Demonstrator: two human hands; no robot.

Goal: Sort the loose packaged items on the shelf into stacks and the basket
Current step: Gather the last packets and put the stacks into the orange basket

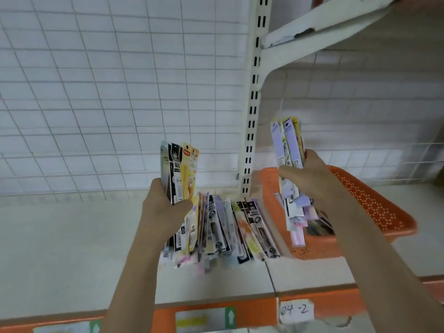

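My left hand (163, 207) grips an upright bundle of long flat packets (179, 171) in black, yellow and white, held above the shelf. Below and to its right, a row of similar packets (230, 227) leans on edge on the shelf (72, 248). My right hand (312, 179) holds a second bundle of lilac and yellow packets (287, 143) upright over the orange perforated basket (374, 203). More lilac and pink packets (296, 212) stand inside the basket under that hand.
A white wire-grid back panel (108, 92) rises behind the shelf. A slotted upright post (252, 111) and a bracket of the upper shelf (312, 37) stand between the two bays. The orange front rail carries a label (296, 310) reading 04-2.
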